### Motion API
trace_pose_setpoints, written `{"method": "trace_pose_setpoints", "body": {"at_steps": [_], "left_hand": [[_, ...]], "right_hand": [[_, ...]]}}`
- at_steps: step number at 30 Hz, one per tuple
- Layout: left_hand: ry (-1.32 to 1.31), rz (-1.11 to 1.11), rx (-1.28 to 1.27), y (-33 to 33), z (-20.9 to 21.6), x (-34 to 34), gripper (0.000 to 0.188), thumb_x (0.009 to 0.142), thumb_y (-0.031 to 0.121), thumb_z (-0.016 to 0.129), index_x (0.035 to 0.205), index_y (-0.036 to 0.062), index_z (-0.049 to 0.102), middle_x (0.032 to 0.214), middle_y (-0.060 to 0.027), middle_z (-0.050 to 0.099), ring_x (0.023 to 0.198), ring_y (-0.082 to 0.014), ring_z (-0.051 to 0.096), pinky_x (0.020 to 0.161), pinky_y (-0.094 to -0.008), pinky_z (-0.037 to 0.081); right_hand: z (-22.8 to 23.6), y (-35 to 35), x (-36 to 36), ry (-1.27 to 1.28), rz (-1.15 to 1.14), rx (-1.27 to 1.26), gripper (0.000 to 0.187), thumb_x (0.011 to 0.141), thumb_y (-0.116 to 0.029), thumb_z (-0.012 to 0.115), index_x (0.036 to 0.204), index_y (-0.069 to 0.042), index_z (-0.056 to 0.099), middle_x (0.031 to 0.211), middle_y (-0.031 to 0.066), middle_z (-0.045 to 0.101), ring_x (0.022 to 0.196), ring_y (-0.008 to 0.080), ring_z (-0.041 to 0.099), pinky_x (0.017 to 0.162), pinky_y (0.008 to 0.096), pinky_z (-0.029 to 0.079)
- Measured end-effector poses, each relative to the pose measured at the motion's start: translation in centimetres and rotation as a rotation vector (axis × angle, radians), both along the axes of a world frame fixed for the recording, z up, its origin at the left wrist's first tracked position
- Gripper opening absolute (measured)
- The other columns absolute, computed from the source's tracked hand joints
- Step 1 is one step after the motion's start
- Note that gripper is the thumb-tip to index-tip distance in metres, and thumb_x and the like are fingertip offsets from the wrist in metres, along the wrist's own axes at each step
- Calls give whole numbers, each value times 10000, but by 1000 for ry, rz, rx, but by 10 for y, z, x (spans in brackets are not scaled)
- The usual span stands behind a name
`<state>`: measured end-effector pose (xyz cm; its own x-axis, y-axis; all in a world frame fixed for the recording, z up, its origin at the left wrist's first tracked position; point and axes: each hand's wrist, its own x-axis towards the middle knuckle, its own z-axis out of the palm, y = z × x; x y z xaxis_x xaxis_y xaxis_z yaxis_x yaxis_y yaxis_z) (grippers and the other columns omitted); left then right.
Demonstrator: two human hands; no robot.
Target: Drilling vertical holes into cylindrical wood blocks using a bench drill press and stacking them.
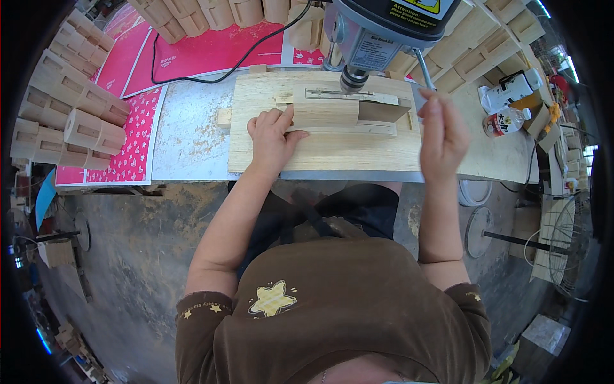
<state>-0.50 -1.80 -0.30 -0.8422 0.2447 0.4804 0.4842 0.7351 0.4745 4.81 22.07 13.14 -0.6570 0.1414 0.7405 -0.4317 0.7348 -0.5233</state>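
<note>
A pale wooden block (326, 114) lies in a wooden jig (377, 130) on a light board (345, 153). My left hand (272, 136) grips the block's left end, its thumb along the near side and its fingers curled at the far side. Over the jig's far edge hangs the chuck (353, 80) of a bench drill press (377, 45); whether a bit touches the wood is hidden. At the press's right side, my right hand (441, 131) is closed around the lower end of the metal feed lever (425, 69), slightly blurred.
Grooved wooden pieces (96, 131) are stacked at the left, with more (246, 11) along the back. A black cable (217, 75) crosses the pink sheet (204, 54). Sawdust covers the metal tabletop (192, 137). At the right stand a bottle (505, 121) and a fan (570, 243).
</note>
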Motion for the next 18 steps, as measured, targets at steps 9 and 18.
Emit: {"method": "trace_pose_setpoints", "body": {"at_steps": [9,18], "left_hand": [[-2,10,5,1,0,-2,566,625,270,777,1148,134,610,795,4,533,828,-199,501,803,-381,280],[53,-57,14,30,-1,-2,555,631,277,771,1141,128,613,823,-9,545,842,-217,501,842,-395,293]], "right_hand": [[-41,5,-19,198,80,52,97,862,-29,549,886,-10,641,669,94,556,593,211,523,550,323,397],[105,36,-134,33,-68,102,313,918,-236,498,840,38,628,646,64,544,610,122,496,583,267,382]]}}
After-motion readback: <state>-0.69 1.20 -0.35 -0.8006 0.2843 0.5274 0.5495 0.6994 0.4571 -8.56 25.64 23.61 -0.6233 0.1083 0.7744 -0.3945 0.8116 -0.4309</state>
